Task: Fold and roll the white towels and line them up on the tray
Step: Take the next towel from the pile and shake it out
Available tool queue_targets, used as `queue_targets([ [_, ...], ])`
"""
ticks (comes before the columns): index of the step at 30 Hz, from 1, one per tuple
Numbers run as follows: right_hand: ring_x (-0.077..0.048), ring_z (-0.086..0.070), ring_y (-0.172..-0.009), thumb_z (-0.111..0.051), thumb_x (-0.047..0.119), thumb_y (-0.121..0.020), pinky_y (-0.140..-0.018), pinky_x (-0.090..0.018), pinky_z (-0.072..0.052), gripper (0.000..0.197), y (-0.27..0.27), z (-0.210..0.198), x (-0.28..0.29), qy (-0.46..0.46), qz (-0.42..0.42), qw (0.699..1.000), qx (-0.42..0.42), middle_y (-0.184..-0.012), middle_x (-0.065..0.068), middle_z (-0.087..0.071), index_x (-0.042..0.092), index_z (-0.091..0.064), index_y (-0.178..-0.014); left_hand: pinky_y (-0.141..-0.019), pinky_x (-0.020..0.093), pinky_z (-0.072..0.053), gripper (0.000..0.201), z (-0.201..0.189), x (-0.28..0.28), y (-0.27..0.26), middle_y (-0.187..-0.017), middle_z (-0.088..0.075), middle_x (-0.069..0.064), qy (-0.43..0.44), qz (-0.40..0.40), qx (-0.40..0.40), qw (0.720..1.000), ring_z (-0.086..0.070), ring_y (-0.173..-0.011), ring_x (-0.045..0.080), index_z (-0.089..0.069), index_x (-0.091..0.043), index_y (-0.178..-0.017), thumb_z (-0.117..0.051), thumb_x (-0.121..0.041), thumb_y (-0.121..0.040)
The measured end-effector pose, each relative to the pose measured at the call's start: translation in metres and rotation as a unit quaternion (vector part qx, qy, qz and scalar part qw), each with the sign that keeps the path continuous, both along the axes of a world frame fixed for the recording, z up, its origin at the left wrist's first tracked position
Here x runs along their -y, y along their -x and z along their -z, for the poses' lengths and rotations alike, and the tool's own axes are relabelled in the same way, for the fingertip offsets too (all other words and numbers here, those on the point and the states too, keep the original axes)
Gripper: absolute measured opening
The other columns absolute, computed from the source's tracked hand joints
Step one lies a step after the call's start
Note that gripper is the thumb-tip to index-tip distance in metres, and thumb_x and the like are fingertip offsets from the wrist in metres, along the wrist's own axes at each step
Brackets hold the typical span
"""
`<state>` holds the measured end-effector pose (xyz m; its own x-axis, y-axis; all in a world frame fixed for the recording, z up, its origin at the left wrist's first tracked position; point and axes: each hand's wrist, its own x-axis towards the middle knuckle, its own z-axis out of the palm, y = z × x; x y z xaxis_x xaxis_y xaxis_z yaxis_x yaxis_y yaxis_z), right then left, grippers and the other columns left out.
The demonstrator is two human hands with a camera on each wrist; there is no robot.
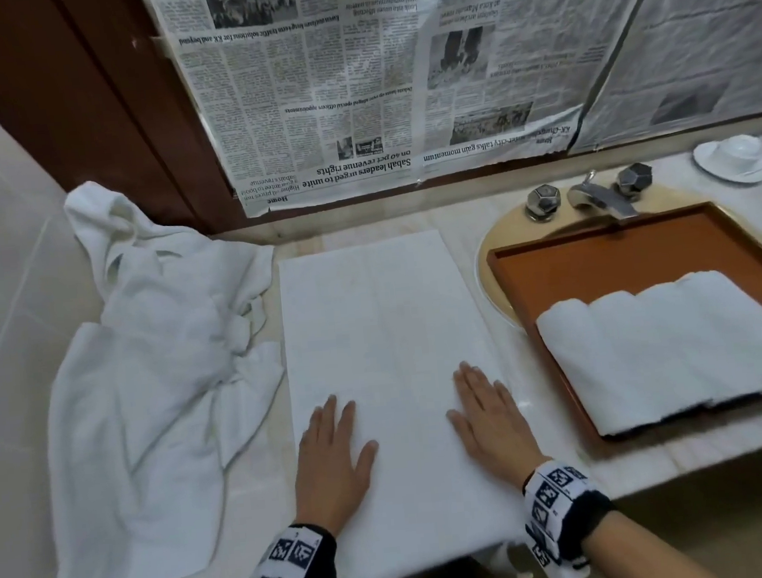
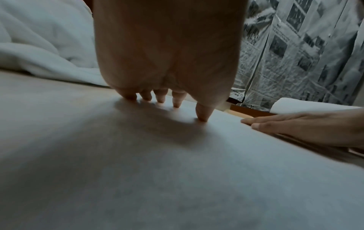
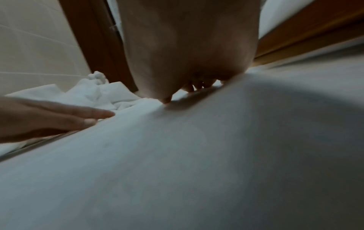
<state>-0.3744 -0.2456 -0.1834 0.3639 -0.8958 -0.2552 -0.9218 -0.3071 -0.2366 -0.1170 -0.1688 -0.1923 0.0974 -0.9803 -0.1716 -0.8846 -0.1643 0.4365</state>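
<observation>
A folded white towel [image 1: 383,334] lies flat as a long rectangle on the counter, its near end hanging over the front edge. My left hand [image 1: 333,449] presses flat on its near left part, fingers straight. My right hand [image 1: 487,413] lies flat on its near right edge. In the left wrist view the left hand [image 2: 163,99] touches the towel [image 2: 157,171] with its fingertips. The right wrist view has the right hand [image 3: 189,88] resting on the towel [image 3: 197,155]. Several rolled white towels [image 1: 679,350] lie side by side on the brown tray [image 1: 606,250].
A heap of loose white towels [image 1: 155,364] lies on the counter at the left. The tray sits over the basin, below a tap [image 1: 592,194]. A white cup and saucer [image 1: 734,156] stand at the back right. Newspaper [image 1: 352,84] covers the mirror behind.
</observation>
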Motion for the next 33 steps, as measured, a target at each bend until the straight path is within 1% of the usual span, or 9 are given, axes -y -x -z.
queue_targets([
  [5,-0.014,-0.003,-0.153,0.011,0.051,-0.085,-0.121,-0.036,0.001,0.085,0.033,-0.003,0.004,0.007,0.035,0.999,-0.008,-0.166,0.001,0.0,0.014,-0.01,-0.158,-0.122,0.04,-0.006,0.085,-0.003,-0.002,0.004,-0.167,-0.004,-0.003,-0.004,-0.009,0.02,1.0,-0.004,-0.154,0.023,-0.02,-0.027,-0.158,-0.01,-0.071,-0.086],
  [7,-0.017,-0.009,-0.153,-0.007,0.046,-0.095,-0.122,-0.036,-0.003,0.071,0.043,-0.005,-0.002,0.011,0.037,0.999,0.01,-0.166,-0.003,-0.008,0.012,-0.017,-0.157,-0.122,0.043,-0.007,0.086,-0.005,-0.001,0.01,-0.167,-0.007,0.001,-0.003,-0.027,0.019,0.999,-0.006,-0.153,0.026,-0.024,-0.024,-0.157,-0.011,-0.069,-0.085],
  [9,-0.022,-0.021,-0.15,-0.039,0.036,-0.099,-0.122,-0.04,-0.02,0.061,0.053,-0.006,-0.015,0.037,0.037,0.998,0.042,-0.164,-0.007,-0.019,0.011,-0.028,-0.154,-0.121,0.047,-0.011,0.088,-0.007,-0.004,0.018,-0.166,-0.012,0.006,-0.003,-0.052,0.017,0.999,-0.011,-0.152,0.029,-0.029,-0.02,-0.155,-0.012,-0.068,-0.084],
  [13,-0.029,-0.048,-0.122,-0.059,0.028,-0.091,-0.096,-0.041,-0.049,0.048,0.062,-0.015,-0.045,0.068,0.057,0.994,0.065,-0.139,-0.011,-0.045,0.017,-0.052,-0.137,-0.121,0.049,-0.013,0.09,-0.014,-0.021,0.038,-0.165,-0.016,0.008,0.0,-0.067,0.005,0.998,-0.013,-0.152,0.029,-0.033,-0.017,-0.153,-0.014,-0.067,-0.081],
  [18,-0.023,-0.052,-0.099,-0.054,0.01,-0.094,-0.082,-0.026,-0.045,0.024,0.067,-0.017,-0.044,0.024,0.086,0.987,0.132,-0.114,-0.009,-0.05,0.006,-0.06,-0.118,-0.121,0.049,-0.016,0.089,-0.011,-0.043,0.06,-0.164,-0.018,0.008,-0.007,-0.066,0.008,0.998,-0.015,-0.151,0.029,-0.035,-0.018,-0.153,-0.015,-0.066,-0.081],
  [22,-0.017,-0.05,-0.08,-0.063,0.011,-0.089,-0.075,-0.023,-0.042,0.006,0.073,-0.02,-0.04,0.03,0.098,0.977,0.187,-0.098,-0.001,-0.048,0.006,-0.061,-0.092,-0.12,0.051,-0.017,0.085,-0.008,-0.048,0.063,-0.164,-0.019,0.007,0.006,-0.076,0.0,0.997,-0.016,-0.151,0.029,-0.035,-0.018,-0.153,-0.018,-0.065,-0.083],
  [25,-0.012,-0.043,-0.074,-0.067,0.008,-0.085,-0.068,-0.017,-0.034,0.017,0.077,-0.021,-0.045,0.016,0.11,0.974,0.199,-0.092,0.001,-0.044,0.013,-0.05,-0.084,-0.12,0.052,-0.016,0.086,-0.009,-0.048,0.065,-0.164,-0.018,0.007,0.006,-0.077,0.001,0.997,-0.014,-0.151,0.029,-0.034,-0.017,-0.153,-0.017,-0.064,-0.083],
  [29,-0.009,-0.047,-0.077,-0.063,-0.003,-0.079,-0.07,-0.016,-0.035,0.023,0.082,-0.025,-0.046,-0.03,0.148,0.957,0.248,-0.091,0.006,-0.047,0.015,-0.056,-0.091,-0.12,0.052,-0.016,0.087,-0.009,-0.048,0.064,-0.164,-0.017,0.008,0.005,-0.073,-0.001,0.997,-0.013,-0.151,0.029,-0.032,-0.016,-0.153,-0.017,-0.064,-0.082],
  [33,-0.009,-0.056,-0.093,-0.061,-0.007,-0.081,-0.082,-0.011,-0.044,0.038,0.087,-0.034,-0.045,-0.085,0.169,0.934,0.303,-0.109,0.005,-0.056,0.015,-0.064,-0.111,-0.121,0.051,-0.015,0.089,-0.009,-0.046,0.062,-0.165,-0.014,0.008,-0.011,-0.061,0.006,0.998,-0.01,-0.151,0.029,-0.029,-0.017,-0.154,-0.014,-0.064,-0.08],
])
